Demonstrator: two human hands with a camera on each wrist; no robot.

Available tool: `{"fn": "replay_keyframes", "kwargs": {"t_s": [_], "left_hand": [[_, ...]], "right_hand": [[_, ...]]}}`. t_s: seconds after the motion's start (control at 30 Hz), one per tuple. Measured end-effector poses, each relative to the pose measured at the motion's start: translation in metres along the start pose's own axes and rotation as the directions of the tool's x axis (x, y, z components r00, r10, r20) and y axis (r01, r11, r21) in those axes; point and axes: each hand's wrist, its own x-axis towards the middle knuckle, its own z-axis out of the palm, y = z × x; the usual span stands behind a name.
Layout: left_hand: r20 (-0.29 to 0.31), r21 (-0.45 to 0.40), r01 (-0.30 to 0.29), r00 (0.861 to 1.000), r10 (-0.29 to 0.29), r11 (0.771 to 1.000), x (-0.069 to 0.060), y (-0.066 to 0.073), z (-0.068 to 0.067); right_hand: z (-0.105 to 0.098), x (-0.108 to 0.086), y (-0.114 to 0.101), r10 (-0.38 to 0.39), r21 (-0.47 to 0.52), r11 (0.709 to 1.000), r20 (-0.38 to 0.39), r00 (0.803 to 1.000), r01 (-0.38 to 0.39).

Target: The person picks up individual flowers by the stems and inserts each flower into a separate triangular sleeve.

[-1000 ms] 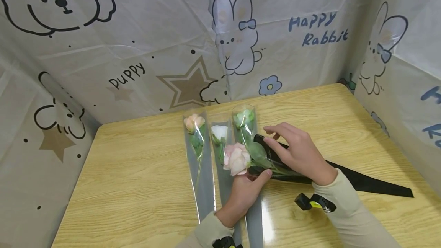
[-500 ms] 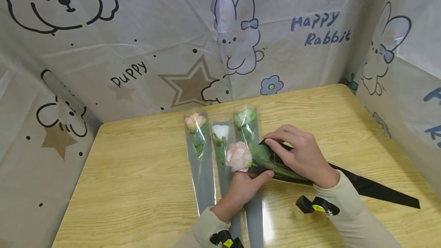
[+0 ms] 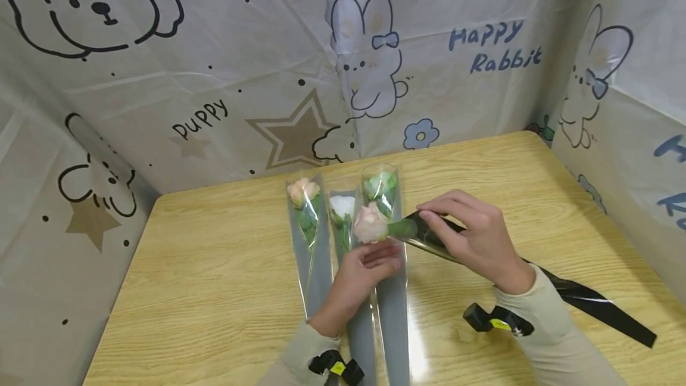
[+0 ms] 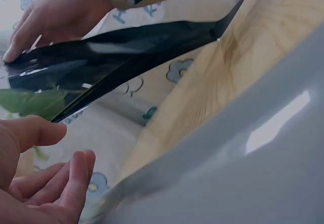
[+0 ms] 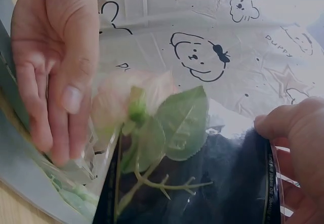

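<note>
A pale pink artificial rose (image 3: 371, 223) with green leaves (image 5: 183, 125) lies in a black-backed clear flower sleeve (image 4: 136, 51), its bloom at the sleeve's mouth. My right hand (image 3: 477, 237) pinches the sleeve's upper edge between thumb and fingers and holds it above the table. Just below the bloom is my left hand (image 3: 359, 282), its fingers loosely extended and apart from the thumb, with nothing gripped. In the left wrist view its thumb lies close to the sleeve's lower edge; whether it touches, I cannot tell. The sleeve's narrow tail (image 3: 611, 311) slants down to the right.
Three sleeved flowers lie side by side on the wooden table (image 3: 214, 273): a peach one (image 3: 303, 191), a white one (image 3: 341, 206) and a green one (image 3: 382, 183). Their grey sleeves run under the left forearm. Printed cloth walls (image 3: 225, 28) enclose the table's back and sides.
My left hand has let go of the sleeve's lower edge and dropped slightly left. My right hand has taken hold of the upper edge, and the rose and sleeve have lifted and turned.
</note>
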Motion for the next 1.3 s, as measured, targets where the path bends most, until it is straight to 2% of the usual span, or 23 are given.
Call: {"fn": "replay_keyframes", "kwargs": {"t_s": [0.07,0.13,0.23,0.33,0.47,0.57,0.83,0.9,1.07,1.23,1.3], "left_hand": [[-0.046,0.036,-0.013,0.999,0.015,0.999,-0.001,0.003,-0.008],[-0.122,0.075,-0.041,0.991,0.05,0.996,-0.001,0.008,-0.015],[-0.245,0.112,-0.109,0.96,0.133,0.988,-0.003,0.02,-0.025],[-0.299,0.128,-0.188,0.929,0.218,0.974,-0.008,0.031,-0.032],[-0.259,0.165,-0.256,0.921,0.293,0.952,-0.014,0.039,-0.035],[-0.213,0.213,-0.294,0.917,0.338,0.932,-0.015,0.038,-0.033],[-0.164,0.251,-0.351,0.903,0.397,0.902,-0.02,0.037,-0.026],[-0.147,0.269,-0.378,0.893,0.426,0.886,-0.02,0.038,-0.024],[-0.106,0.32,-0.454,0.855,0.507,0.832,-0.022,0.043,-0.021],[-0.071,0.362,-0.511,0.819,0.57,0.78,-0.025,0.045,-0.017],[-0.049,0.373,-0.529,0.809,0.585,0.763,-0.027,0.045,-0.016]], "right_hand": [[0.0,0.0,0.001,-0.013,-0.005,1.0,-0.02,1.0,0.013],[0.0,0.001,0.002,-0.03,-0.011,1.0,-0.035,0.999,0.029],[0.0,0.002,0.003,-0.05,-0.017,0.999,-0.048,0.998,0.049],[0.0,0.002,0.003,-0.048,-0.011,0.999,-0.051,0.998,0.048],[0.001,0.002,0.004,-0.039,-0.002,0.999,-0.048,0.998,0.039],[0.002,0.002,0.004,-0.037,-0.002,0.999,-0.038,0.999,0.037],[0.006,0.0,0.006,-0.011,-0.013,1.0,0.011,1.0,0.012],[0.006,0.0,0.006,-0.007,-0.018,1.0,0.024,1.0,0.007],[0.008,-0.001,0.005,0.01,-0.03,1.0,0.056,0.998,-0.008],[0.01,-0.002,0.004,0.007,-0.048,0.999,0.067,0.998,-0.003],[0.011,-0.003,0.004,0.004,-0.054,0.999,0.066,0.998,0.0]]}}
